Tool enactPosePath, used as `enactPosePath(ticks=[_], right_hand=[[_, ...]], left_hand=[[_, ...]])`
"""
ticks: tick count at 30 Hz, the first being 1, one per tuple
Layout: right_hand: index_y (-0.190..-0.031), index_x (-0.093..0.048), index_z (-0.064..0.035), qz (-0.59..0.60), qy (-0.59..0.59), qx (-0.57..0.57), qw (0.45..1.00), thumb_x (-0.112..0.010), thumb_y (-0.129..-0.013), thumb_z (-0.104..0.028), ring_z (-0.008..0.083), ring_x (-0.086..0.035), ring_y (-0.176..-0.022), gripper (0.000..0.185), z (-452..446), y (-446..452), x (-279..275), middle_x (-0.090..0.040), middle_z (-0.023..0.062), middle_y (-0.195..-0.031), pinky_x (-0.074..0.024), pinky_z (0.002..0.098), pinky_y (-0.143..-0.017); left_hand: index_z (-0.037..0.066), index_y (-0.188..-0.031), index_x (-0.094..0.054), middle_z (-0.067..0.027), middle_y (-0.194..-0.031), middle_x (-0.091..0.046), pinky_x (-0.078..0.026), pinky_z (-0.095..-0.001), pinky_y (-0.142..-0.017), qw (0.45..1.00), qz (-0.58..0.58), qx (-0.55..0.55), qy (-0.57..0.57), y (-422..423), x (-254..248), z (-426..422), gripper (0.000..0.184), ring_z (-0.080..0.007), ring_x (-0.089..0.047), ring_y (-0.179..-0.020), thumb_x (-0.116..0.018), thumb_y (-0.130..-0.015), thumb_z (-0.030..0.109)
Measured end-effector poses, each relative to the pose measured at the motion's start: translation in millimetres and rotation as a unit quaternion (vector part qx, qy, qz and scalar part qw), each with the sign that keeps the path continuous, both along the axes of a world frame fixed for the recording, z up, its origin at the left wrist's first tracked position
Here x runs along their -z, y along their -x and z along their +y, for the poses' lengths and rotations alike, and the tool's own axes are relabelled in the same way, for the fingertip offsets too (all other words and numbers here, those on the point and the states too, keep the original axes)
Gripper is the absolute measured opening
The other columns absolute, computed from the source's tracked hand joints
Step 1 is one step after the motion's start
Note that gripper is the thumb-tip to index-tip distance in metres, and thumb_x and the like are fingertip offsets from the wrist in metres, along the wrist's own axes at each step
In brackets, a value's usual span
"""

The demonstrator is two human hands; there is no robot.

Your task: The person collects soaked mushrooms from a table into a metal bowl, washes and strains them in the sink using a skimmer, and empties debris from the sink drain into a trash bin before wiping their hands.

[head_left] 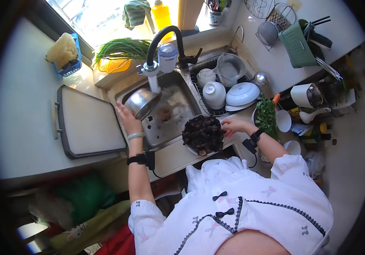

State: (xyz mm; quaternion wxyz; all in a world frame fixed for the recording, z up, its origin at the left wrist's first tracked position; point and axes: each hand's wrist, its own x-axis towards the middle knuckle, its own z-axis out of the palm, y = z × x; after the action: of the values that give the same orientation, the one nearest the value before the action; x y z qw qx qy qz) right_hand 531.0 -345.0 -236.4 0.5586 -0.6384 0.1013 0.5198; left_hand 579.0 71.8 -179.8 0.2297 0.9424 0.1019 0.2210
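My left hand [128,120] grips a stainless steel bowl [141,104], tilted on its side under the running tap [152,70]. Water runs into the left sink basin [180,91], where small dark scraps lie on the bottom. At the basin's front edge, a white dish [190,149] is heaped with dark, wrinkled pieces that look like wood ear mushrooms [203,132]. The fingers of my right hand [232,126] are closed on the dish's right rim; their tips are partly hidden.
A rack in the right basin holds white bowls [214,94], plates [243,93] and a clear jug [230,68]. Left of the sink lies a cutting board [90,123]. Leafy greens [266,117] stand at right, green chives [123,50] behind the tap, and a green utensil basket [297,46] at far right.
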Motion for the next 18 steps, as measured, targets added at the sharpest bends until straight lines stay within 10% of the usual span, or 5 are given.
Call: enactPosePath(ticks=[6,9,11,18], right_hand=[[-0.131,-0.023,-0.0111,-0.031,0.002,-0.046,0.998,-0.043,-0.083,-0.011,0.0197,-0.062,-0.066,0.052,23.9,2.4,-22.2,-0.056,0.0143,-0.098,-0.0537,0.0302,-0.060],[-0.134,-0.017,-0.0129,-0.084,0.005,-0.067,0.994,-0.041,-0.083,-0.011,0.0181,-0.061,-0.066,0.056,19.8,7.1,-15.0,-0.054,0.0126,-0.101,-0.0530,0.0287,-0.057],[-0.134,-0.017,-0.0134,-0.127,-0.004,-0.062,0.990,-0.040,-0.083,-0.010,0.0172,-0.061,-0.066,0.056,16.8,12.7,-3.1,-0.053,0.0116,-0.102,-0.0525,0.0278,-0.055],[-0.132,-0.020,-0.0139,-0.123,-0.065,0.009,0.990,-0.040,-0.082,-0.010,0.0160,-0.060,-0.060,0.054,28.6,9.3,-11.6,-0.056,0.0102,-0.094,-0.0507,0.0258,-0.049]], left_hand=[[0.007,-0.136,-0.022,-0.0273,-0.134,-0.026,-0.021,-0.0380,-0.103,0.998,0.021,0.024,0.054,49.0,1.9,21.1,0.079,-0.0366,-0.025,-0.126,-0.042,-0.063,-0.017],[0.005,-0.133,-0.027,-0.0234,-0.132,-0.033,-0.027,-0.0354,-0.100,0.943,-0.066,0.014,0.327,67.7,43.7,30.5,0.080,-0.0323,-0.033,-0.123,-0.037,-0.058,-0.020],[0.004,-0.130,-0.031,-0.0173,-0.127,-0.040,-0.036,-0.0302,-0.092,0.787,0.041,-0.171,0.591,86.9,55.4,25.6,0.080,-0.0265,-0.041,-0.116,-0.034,-0.054,-0.021],[0.009,-0.131,-0.028,-0.0089,-0.114,-0.047,-0.043,-0.0264,-0.073,0.717,0.014,-0.217,0.662,129.3,46.6,-3.3,0.083,-0.0219,-0.050,-0.095,-0.035,-0.053,-0.019]])
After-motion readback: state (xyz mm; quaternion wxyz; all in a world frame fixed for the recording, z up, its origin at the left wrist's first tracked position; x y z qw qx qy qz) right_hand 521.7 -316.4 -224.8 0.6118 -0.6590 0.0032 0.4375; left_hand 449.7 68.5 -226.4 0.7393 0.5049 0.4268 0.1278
